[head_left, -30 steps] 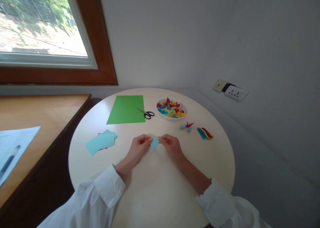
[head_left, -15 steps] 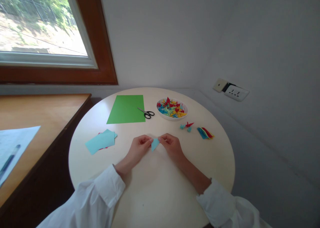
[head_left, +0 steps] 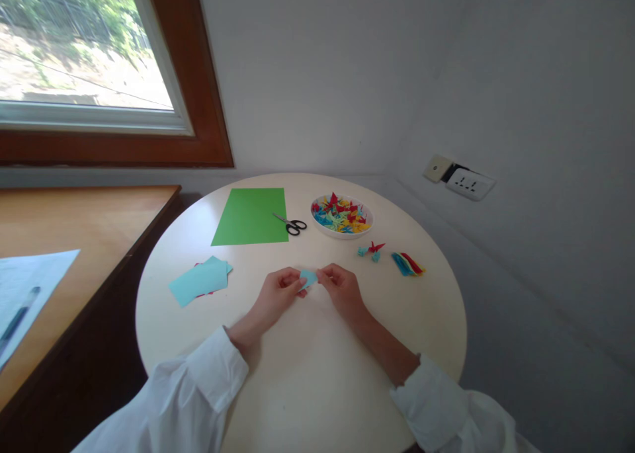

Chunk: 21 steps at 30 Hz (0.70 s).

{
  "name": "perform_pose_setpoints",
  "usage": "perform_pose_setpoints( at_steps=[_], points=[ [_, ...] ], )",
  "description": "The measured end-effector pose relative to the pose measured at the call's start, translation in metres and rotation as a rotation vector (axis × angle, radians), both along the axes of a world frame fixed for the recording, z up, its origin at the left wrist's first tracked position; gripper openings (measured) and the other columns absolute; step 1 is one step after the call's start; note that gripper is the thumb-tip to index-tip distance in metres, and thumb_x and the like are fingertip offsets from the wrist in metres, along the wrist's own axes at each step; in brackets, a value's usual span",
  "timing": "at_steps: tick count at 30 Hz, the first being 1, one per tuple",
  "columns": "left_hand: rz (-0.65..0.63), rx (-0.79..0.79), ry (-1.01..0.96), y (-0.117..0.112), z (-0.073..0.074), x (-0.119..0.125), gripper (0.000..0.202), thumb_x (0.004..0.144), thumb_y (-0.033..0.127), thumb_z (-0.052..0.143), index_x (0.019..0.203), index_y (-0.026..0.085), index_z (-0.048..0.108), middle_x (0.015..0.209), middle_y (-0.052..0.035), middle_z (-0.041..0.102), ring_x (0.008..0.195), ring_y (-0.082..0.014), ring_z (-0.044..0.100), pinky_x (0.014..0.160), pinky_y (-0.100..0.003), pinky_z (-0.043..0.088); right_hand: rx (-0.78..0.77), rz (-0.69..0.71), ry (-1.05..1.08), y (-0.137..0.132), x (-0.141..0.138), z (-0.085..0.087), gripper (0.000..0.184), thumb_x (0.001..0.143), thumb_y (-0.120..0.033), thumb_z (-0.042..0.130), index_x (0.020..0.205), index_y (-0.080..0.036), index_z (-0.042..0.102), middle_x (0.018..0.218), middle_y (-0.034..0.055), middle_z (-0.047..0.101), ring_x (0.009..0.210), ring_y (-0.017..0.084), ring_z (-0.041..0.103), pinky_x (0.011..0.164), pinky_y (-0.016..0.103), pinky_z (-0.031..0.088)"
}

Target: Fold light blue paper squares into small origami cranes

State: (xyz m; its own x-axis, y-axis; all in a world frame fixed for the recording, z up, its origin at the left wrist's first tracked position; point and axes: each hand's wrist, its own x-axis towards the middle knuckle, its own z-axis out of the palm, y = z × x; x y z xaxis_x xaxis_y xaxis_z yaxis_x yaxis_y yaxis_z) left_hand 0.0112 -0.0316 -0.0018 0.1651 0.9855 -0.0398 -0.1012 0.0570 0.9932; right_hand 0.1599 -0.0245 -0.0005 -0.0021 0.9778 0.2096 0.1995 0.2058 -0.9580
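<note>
A small light blue folded paper [head_left: 308, 278] is pinched between my left hand [head_left: 276, 293] and my right hand [head_left: 340, 289], just above the middle of the round cream table [head_left: 307, 373]. Both hands have their fingers closed on the paper's edges. To the left of my left hand lies a small stack of light blue sheets [head_left: 200, 281] with a red one beneath.
A green sheet [head_left: 251, 216] and black-handled scissors [head_left: 292, 225] lie at the far side, beside a white bowl [head_left: 342, 217] of several coloured folded pieces. Small folded figures [head_left: 372, 250] and coloured paper strips [head_left: 407, 264] lie to the right. A wooden ledge [head_left: 74, 241] with papers stands at left.
The blue paper has turned from hanging point-down to lying flatter and higher between my fingertips. Both hands stay in nearly the same place.
</note>
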Motion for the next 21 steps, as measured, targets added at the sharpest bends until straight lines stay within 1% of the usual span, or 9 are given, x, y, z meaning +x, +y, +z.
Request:
perform_pose_setpoints(
  at_steps=[2,5,8,10,13,17,19,21],
  points=[
    [0.024,0.039,0.072,0.000,-0.001,0.000,0.029,0.065,0.040,0.067,0.068,0.011,0.061,0.056,0.0002,0.057,0.051,-0.0082,0.048,0.049,-0.020,0.035,0.010,0.024,-0.019,0.000,0.000,-0.001,0.020,0.069,-0.035,0.057,0.063,-0.016,0.060,0.062,0.0014,0.060,0.059,0.014,0.054,0.054,0.024,0.042],
    [0.007,0.125,0.167,0.000,-0.004,0.000,0.028,0.068,0.039,0.063,0.066,0.012,0.062,0.052,0.0018,0.053,0.049,-0.0072,0.043,0.046,-0.020,0.031,0.031,0.080,-0.047,-0.001,-0.002,-0.002,0.017,0.070,-0.033,0.058,0.071,-0.016,0.063,0.070,0.0029,0.063,0.065,0.014,0.056,0.057,0.025,0.042],
    [-0.017,0.172,0.213,-0.001,-0.005,0.001,0.027,0.069,0.039,0.061,0.064,0.012,0.062,0.051,0.0021,0.053,0.047,-0.0072,0.041,0.046,-0.020,0.030,0.064,0.102,-0.066,-0.003,-0.002,-0.001,0.014,0.070,-0.030,0.059,0.067,-0.017,0.061,0.067,0.0016,0.061,0.062,0.013,0.054,0.056,0.024,0.041],
    [-0.010,0.160,0.226,-0.002,-0.004,0.001,0.026,0.069,0.038,0.061,0.063,0.012,0.063,0.052,0.0008,0.055,0.048,-0.0082,0.044,0.046,-0.020,0.032,0.084,0.093,-0.059,-0.003,-0.001,0.000,0.014,0.070,-0.029,0.058,0.063,-0.017,0.060,0.064,0.0008,0.060,0.060,0.013,0.053,0.055,0.024,0.041],
    [0.007,0.125,0.193,-0.003,0.001,0.002,0.024,0.067,0.037,0.063,0.065,0.013,0.065,0.056,-0.0023,0.061,0.052,-0.0110,0.052,0.049,-0.021,0.038,0.097,0.064,-0.027,-0.003,0.000,0.001,0.015,0.071,-0.030,0.058,0.063,-0.018,0.059,0.063,0.0004,0.059,0.060,0.013,0.052,0.055,0.024,0.042],
    [0.022,0.101,0.154,-0.004,0.006,0.002,0.022,0.065,0.036,0.065,0.065,0.013,0.064,0.055,-0.0030,0.062,0.051,-0.0119,0.055,0.050,-0.022,0.041,0.068,0.043,0.000,-0.002,0.001,-0.001,0.016,0.071,-0.031,0.059,0.063,-0.017,0.059,0.063,0.0014,0.060,0.061,0.013,0.053,0.058,0.025,0.044],
    [0.036,0.098,0.149,-0.005,0.008,0.002,0.022,0.065,0.035,0.064,0.070,0.013,0.062,0.052,-0.0018,0.061,0.050,-0.0115,0.054,0.049,-0.021,0.040,0.038,0.045,0.029,-0.001,0.001,-0.003,0.016,0.071,-0.032,0.060,0.068,-0.017,0.061,0.067,0.0025,0.062,0.063,0.014,0.056,0.061,0.027,0.046],
    [0.049,0.107,0.148,-0.005,0.008,0.001,0.024,0.067,0.035,0.064,0.076,0.014,0.059,0.050,-0.0002,0.060,0.048,-0.0110,0.053,0.048,-0.021,0.040,0.010,0.072,0.076,-0.001,0.000,-0.006,0.019,0.070,-0.033,0.061,0.081,-0.017,0.063,0.074,0.0033,0.064,0.067,0.015,0.059,0.065,0.028,0.048]
  ],
)
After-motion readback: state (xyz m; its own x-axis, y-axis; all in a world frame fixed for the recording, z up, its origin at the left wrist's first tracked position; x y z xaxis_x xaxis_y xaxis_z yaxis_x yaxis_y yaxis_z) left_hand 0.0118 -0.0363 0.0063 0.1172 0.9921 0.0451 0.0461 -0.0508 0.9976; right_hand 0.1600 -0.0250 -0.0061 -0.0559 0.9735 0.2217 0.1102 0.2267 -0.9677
